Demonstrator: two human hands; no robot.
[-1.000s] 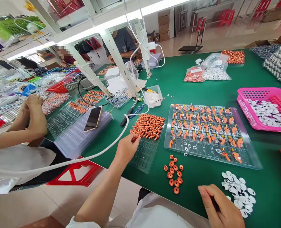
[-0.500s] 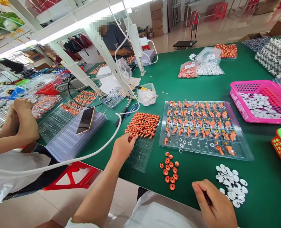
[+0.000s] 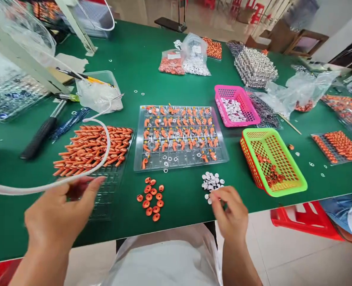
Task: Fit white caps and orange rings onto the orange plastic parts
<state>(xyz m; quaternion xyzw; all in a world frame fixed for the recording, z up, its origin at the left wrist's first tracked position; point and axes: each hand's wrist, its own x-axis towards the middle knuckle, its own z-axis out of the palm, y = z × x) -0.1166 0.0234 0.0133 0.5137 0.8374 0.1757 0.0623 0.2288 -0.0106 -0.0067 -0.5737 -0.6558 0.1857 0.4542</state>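
My left hand (image 3: pixel 61 210) is at the near edge of a heap of orange stem-shaped parts (image 3: pixel 95 147) on a clear compartment tray (image 3: pixel 106 198). Its thumb and curled fingers come close together; whether a part is between them is hidden. My right hand (image 3: pixel 231 212) pinches at the near side of a pile of small white discs (image 3: pixel 213 180), with a disc at its fingertips. Several orange ring-like caps (image 3: pixel 149 196) lie loose between my hands. Behind them, a clear tray (image 3: pixel 181 163) holds rows of curved orange pieces with yellow tips and white rings.
A white cable (image 3: pixel 106 149) crosses above the orange heap. A black-handled hammer (image 3: pixel 41 133) and clear tub (image 3: pixel 113 79) are at left. At right stand a pink basket (image 3: pixel 244 121) of white pieces and a green basket (image 3: pixel 295 178) with orange parts.
The view has swung right, bringing the green basket fully in. My right hand has moved onto the white discs' near side. My left hand stays by the orange heap, drawn slightly toward its near edge.
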